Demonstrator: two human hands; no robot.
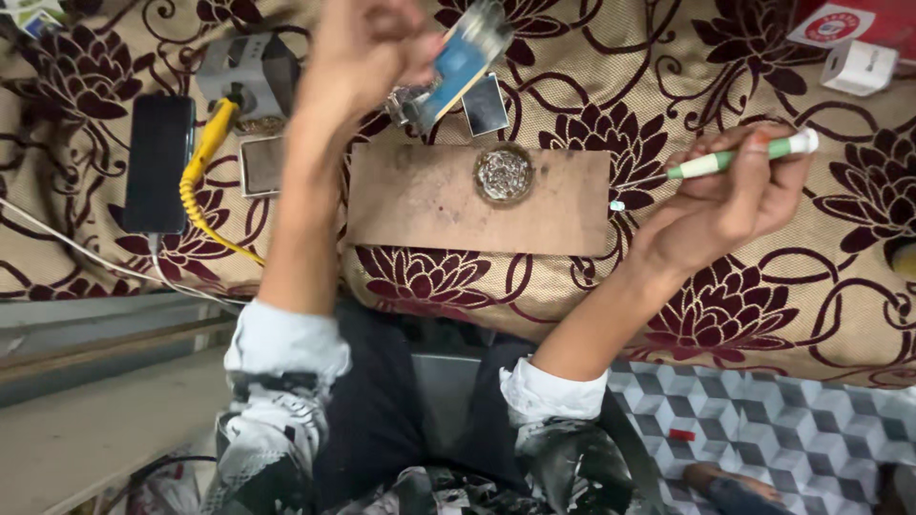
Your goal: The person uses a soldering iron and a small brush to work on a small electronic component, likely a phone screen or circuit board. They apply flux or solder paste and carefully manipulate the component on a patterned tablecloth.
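My left hand (358, 57) is raised and blurred, gripping a small blue circuit board (463, 57) tilted upward above the brown work board (420, 200). My right hand (735, 195) hovers to the right of that board and holds a green-and-white pen-shaped tool (739, 157) lying roughly level. A round tin with shiny metal wool (503, 175) sits on the brown board between the two hands. A small dark square piece (485, 105) lies just under the circuit board.
A black phone (157, 162) with a white cable lies at left beside a yellow coiled cord (200, 181) and a grey box (250, 69). A white plug adapter (859, 67) and a red packet (840, 24) sit at top right. All rests on a floral cloth (744, 305).
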